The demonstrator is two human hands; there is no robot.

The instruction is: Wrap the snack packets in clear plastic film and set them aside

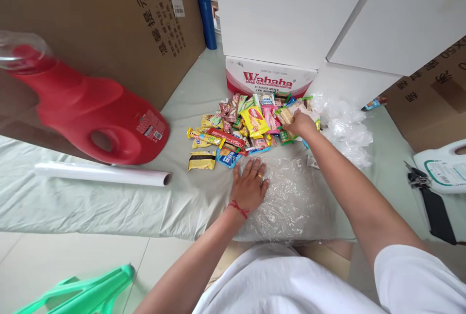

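The left hand lies flat, fingers spread and holding nothing, pressing down the near-left edge of a crinkled clear plastic sheet spread on the pale green surface. The right hand reaches forward into the pile of snack packets, its fingers curled around a pale wafer packet at the pile's right side. The pile sits just beyond the sheet, in front of a Wahaha carton. A crumpled heap of clear plastic lies just right of the pile. To the left, a red detergent jug lies on its side, with a white roll in front of it.
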